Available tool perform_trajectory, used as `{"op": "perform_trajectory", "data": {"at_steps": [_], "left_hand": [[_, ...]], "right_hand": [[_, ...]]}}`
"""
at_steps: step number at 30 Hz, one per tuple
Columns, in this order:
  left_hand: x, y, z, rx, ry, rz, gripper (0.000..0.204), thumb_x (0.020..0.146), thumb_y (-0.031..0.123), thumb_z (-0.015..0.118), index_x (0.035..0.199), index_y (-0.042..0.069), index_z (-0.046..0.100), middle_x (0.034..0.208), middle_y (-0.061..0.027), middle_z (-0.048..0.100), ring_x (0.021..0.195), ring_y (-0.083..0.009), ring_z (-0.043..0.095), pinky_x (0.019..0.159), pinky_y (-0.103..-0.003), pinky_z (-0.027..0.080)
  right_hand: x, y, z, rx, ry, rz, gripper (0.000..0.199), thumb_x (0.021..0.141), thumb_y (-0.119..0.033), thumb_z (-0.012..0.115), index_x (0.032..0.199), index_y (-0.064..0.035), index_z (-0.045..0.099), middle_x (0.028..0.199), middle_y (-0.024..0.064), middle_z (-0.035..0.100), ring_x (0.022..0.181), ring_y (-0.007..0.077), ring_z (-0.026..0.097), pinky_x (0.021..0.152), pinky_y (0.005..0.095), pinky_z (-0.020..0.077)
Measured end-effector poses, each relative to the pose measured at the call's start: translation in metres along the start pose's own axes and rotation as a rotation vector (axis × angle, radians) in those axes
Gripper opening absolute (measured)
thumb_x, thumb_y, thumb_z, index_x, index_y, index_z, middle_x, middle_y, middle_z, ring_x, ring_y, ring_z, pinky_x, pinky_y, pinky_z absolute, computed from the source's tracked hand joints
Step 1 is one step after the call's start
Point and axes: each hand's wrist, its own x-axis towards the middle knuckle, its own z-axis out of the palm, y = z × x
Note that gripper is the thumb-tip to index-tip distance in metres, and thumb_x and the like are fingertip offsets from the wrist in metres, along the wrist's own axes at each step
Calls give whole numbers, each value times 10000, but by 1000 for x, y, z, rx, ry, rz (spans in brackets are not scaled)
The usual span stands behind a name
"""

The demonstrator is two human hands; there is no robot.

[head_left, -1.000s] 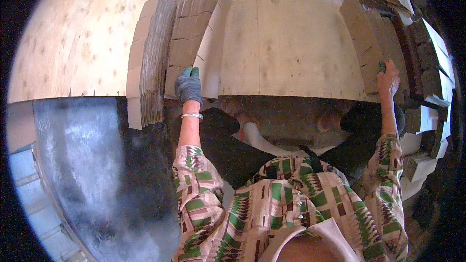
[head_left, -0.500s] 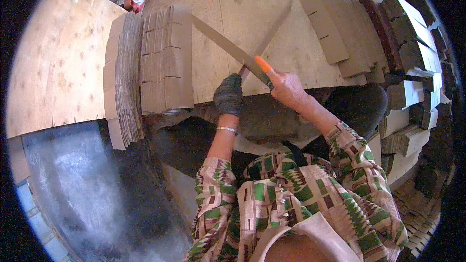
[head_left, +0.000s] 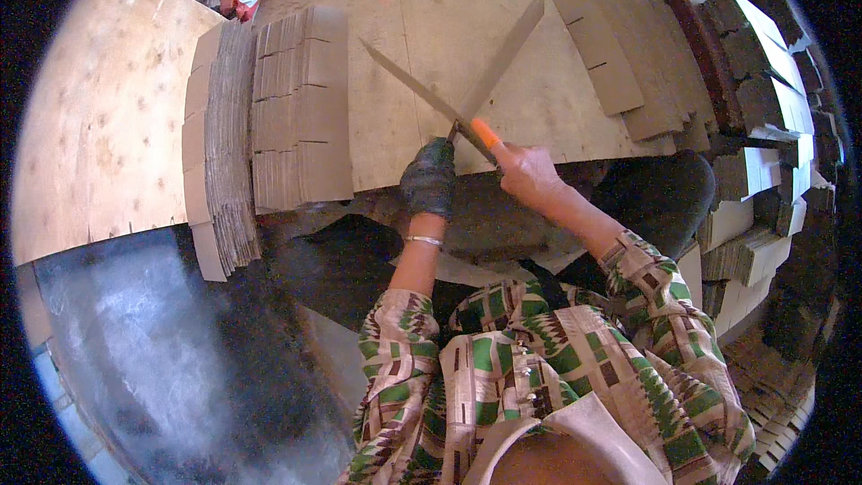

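Right hand point(head_left: 528, 172) is closed around the orange handle point(head_left: 486, 134) of a long knife point(head_left: 415, 87); a full wrap grip, nothing else held. The blade runs up and away from the grip, to its left, lying low over the big cardboard sheet point(head_left: 467, 36) on the bench. Whether the edge is touching the sheet cannot be told.

Left hand point(head_left: 429, 178), in a dark glove, is set just beside the grip on its left, right at the blade root. Fingers look curled and pressed on the near edge of the sheet; whether anything is pinched cannot be told.

A thin cardboard strip point(head_left: 503, 54) stands up from just above the grip and crosses the blade line. A stack of folded cardboard blanks point(head_left: 301, 108) lies well left of the grip; fanned cardboard pieces point(head_left: 620, 63) lie up and right of it.

Risks, as judged:
- The gloved hand is very near the blade root. A slip of the knife back toward the grip would be taken by those fingers.
- The sheet overhangs the bench edge by the grip. If it is held only lightly, it could shift under blade pressure and the cut would wander.
- The loose strip could be caught by the blade and dragged.
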Motion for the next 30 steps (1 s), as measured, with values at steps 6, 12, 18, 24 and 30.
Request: {"op": "perform_trajectory", "data": {"at_steps": [6,12,18,24,30], "left_hand": [[-3,0,-12,-86,-136,-96,411,999,450,511,1167,116,682,1170,-184,681,1051,-384,665,881,-478,533],[25,-84,-80,497,211,-214,1108,761,689,701,1563,54,276,1599,-232,309,1495,-422,235,1222,-554,148],[27,-165,-130,753,-6,-428,828,811,568,710,1468,118,482,1596,-141,359,1501,-362,247,1227,-531,158],[15,-170,-124,404,253,-337,410,916,414,639,1177,105,702,1258,-152,660,1202,-356,586,1017,-487,443],[13,-114,-73,114,257,-112,290,962,359,573,1087,149,729,995,-191,717,930,-412,684,788,-495,537]], "right_hand": [[2,-20,-17,3,-146,93,831,796,-42,604,1555,-125,275,988,192,697,858,391,698,706,510,558],[42,-31,-35,95,358,-46,734,829,-48,581,1512,-120,321,1085,207,681,960,398,684,775,515,552],[95,-32,1,93,-9,132,730,795,-37,610,1485,-153,403,946,207,694,875,403,674,706,522,529],[78,-21,15,163,79,57,891,769,-51,651,1564,-247,298,808,184,707,717,395,691,622,511,546],[44,-69,-33,333,286,-148,859,704,58,610,1508,-188,435,875,194,707,752,383,694,667,484,570]]}}
